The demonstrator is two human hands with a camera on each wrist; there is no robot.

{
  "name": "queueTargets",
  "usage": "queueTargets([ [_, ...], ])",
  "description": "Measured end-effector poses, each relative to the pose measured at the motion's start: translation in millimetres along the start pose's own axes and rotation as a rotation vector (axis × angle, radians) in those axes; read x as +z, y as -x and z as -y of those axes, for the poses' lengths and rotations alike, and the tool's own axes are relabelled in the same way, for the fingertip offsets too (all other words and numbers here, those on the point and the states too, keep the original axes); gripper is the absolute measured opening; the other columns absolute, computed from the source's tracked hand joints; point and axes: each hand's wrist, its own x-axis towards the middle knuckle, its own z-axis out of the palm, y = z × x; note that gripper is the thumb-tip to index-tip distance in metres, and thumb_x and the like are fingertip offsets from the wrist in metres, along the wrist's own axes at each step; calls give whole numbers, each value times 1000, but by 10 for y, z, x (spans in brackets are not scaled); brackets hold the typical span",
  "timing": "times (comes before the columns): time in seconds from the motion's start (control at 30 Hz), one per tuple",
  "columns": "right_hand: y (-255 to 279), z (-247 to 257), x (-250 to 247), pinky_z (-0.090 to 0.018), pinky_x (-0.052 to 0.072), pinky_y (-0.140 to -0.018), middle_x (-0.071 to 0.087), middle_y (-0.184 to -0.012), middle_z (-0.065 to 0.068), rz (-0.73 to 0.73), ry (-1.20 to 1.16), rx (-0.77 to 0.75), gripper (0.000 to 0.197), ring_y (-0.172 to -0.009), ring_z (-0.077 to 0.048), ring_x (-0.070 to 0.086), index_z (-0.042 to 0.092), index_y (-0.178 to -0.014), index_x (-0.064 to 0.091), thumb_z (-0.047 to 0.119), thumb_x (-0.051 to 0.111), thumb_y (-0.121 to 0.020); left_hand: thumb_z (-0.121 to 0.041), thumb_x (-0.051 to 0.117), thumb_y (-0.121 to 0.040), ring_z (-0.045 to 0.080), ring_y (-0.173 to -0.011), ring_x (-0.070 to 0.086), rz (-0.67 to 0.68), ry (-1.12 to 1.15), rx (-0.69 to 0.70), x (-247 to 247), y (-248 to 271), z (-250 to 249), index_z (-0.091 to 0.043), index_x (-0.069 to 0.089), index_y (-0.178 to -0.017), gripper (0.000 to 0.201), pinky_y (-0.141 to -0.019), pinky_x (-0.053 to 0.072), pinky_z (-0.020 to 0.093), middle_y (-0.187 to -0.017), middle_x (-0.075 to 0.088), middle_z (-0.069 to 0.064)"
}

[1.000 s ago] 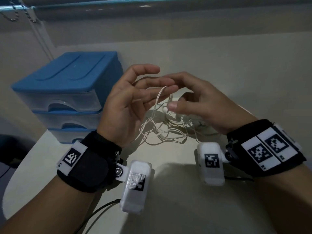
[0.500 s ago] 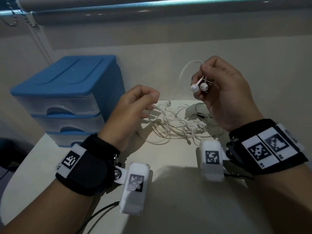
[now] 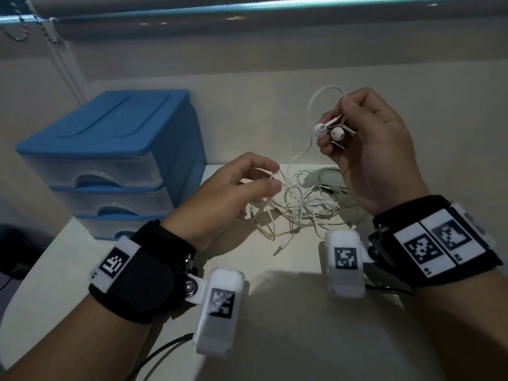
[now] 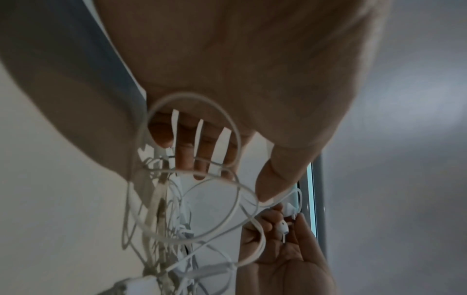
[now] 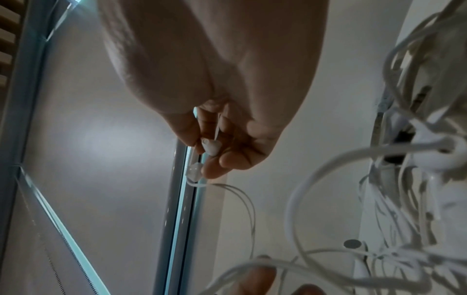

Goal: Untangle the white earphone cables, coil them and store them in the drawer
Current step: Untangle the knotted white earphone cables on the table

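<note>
A tangle of white earphone cables lies on the table between my hands, its metal jack at the near side. My right hand is raised above the tangle and pinches the stems of two white earbuds; their cable loops up and drops to the pile. My left hand, lower and to the left, pinches a strand of the cable between thumb and fingers. A blue drawer unit with clear drawers stands at the left, all drawers closed.
The pale table ends close to a wall at the back. A window blind rail and its bead chain run across the top. Dark wires trail from my wrist cameras over the table's near edge.
My right hand rose from the tangle with the two earbuds pinched in it. My left hand closed its fingers and took a strand. The pile stretched out a little.
</note>
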Motion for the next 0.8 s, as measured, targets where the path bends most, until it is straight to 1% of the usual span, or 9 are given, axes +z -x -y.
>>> queueTargets([
  [0.07, -8, -4, -9, -27, 43, -61, 65, -78, -8, -38, 10, -5, 25, -65, -20, 56, 15, -79, 55, 10, 48, -102, -38, 77, -86, 11, -88, 67, 51, -3, 15, 2, 17, -5, -35, 68, -118, 33, -75, 50, 28, -117, 70, 1],
  [0.17, -39, -22, -48, -26, 42, -59, 66, -76, -6, -149, 58, -21, 25, -65, -18, 57, 17, -75, 56, 9, 52, -99, -32, 85, -81, 24, -95, 71, 81, -50, 57, 10, 30, 11, -30, 68, -120, 43, -83, 57, 34, -110, 73, 6],
  [0.27, -62, -32, -100, -26, 41, -63, 67, -77, -2, -272, 107, -27, 23, -75, -16, 61, 21, -66, 60, 13, 56, -88, -8, 71, -92, 12, -67, 65, -66, 21, 136, 16, 10, 20, -9, 73, -109, 17, -63, 52, 21, -85, 71, 14],
  [0.4, -46, 15, -150, -32, 46, -82, 76, -100, -6, -257, -88, -2, 33, -102, -17, 71, 23, -61, 56, 12, 48, -91, -18, 56, -104, 7, -60, 56, -198, 53, 158, 1, -18, 10, -9, 77, -96, 24, -56, 41, 17, -82, 70, 2],
  [0.5, -25, 51, -134, -38, 51, -94, 73, -85, -13, -133, -328, 61, 27, -103, -29, 74, 19, -67, 41, 12, 42, -93, -27, 51, -106, 12, -65, 55, -227, 104, 127, -7, -35, 37, -15, 79, -92, 33, -61, 39, 25, -91, 67, 3],
  [0.57, -12, 48, -115, -38, 57, -83, 55, -61, -7, -101, -411, 101, 27, -68, -27, 68, 18, -68, 40, 12, 42, -94, -33, 50, -106, 11, -70, 55, -261, 100, 106, -9, -35, 40, -20, 80, -90, 37, -65, 40, 25, -94, 66, -1],
  [0.63, -4, 61, -111, -29, 50, -60, 35, -51, 0, -93, -327, 156, 28, -45, -18, 41, 19, -68, 37, 15, 39, -95, -38, 47, -106, 7, -75, 55, -292, 53, 105, -22, -33, 35, -24, 79, -90, 39, -69, 41, 23, -99, 66, -5],
  [0.7, -2, 77, -117, -23, 33, -44, 25, -49, 3, -49, -254, 203, 28, -39, -12, 20, 20, -68, 35, 17, 37, -96, -42, 43, -107, 7, -83, 55, -318, -1, 104, -26, -32, 30, -28, 79, -94, 40, -72, 40, 24, -112, 69, -4],
  [0.8, -4, 67, -117, -16, 17, -34, 22, -46, 5, 44, -210, 279, 25, -38, -10, 11, 20, -71, 37, 17, 41, -95, -46, 38, -108, 3, -93, 55, -278, -56, 99, -19, -24, 21, -40, 78, -101, 41, -75, 39, 21, -125, 64, -6],
])
